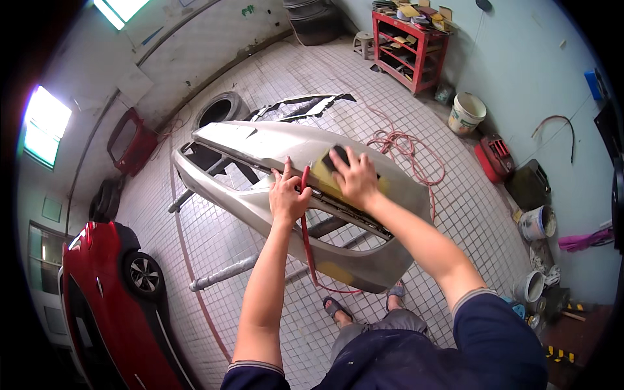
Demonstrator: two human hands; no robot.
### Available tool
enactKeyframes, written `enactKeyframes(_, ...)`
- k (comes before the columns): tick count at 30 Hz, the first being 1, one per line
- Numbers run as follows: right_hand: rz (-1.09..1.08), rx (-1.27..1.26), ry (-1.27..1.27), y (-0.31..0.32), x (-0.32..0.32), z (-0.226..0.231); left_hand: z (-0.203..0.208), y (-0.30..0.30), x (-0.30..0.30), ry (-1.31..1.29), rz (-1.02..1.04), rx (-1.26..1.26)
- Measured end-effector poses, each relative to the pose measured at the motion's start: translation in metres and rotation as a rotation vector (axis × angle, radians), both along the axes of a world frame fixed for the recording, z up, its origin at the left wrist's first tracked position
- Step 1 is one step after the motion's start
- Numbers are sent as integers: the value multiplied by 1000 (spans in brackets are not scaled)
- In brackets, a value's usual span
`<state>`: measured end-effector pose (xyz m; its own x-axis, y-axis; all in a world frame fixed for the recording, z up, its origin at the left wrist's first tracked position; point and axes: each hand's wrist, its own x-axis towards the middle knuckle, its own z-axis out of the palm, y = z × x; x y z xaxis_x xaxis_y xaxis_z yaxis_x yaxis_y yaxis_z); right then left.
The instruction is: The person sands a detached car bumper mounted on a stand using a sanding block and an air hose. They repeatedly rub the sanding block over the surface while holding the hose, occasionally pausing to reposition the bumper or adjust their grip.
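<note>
Two hands work the pale bumper (279, 135), which sits on grey pipes (227, 273) in front of me. My left hand (290, 197) pinches a red hose (307, 250) between thumb and finger; my right hand (357, 182), fingers parted, grips a dark block (333, 160) on a yellowish patch (323, 180). Uneven pressure could gouge that patch, I'd judge, and the dangling hose could snag or drag across it. By the wall, a red rack (416, 79) holds small packets; I can't tell what the white bucket (461, 123) contains.
</note>
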<state>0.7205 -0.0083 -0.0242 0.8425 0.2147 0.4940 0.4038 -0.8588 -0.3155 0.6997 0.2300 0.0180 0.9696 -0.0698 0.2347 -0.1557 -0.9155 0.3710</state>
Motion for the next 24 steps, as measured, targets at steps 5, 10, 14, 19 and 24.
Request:
enactKeyframes(5, 256, -10, 11, -26, -90, -15, -4, 5, -6, -16, 9, -12)
enactKeyframes(10, 50, 100, -19, -14, 4, 8, 3, -6, 0, -11, -18, -33)
enactKeyframes(14, -20, 82, -15, 5, 18, 10, 3, -2, 1, 1, -13, -18)
enactKeyframes(19, 222, 61, 67, -4, -69, -3, -4, 4, -6, 7, 9, -7)
enactKeyframes(24, 92, 73, -27, 1, 17, 9, 5, 0, -2, 1, -39, -35)
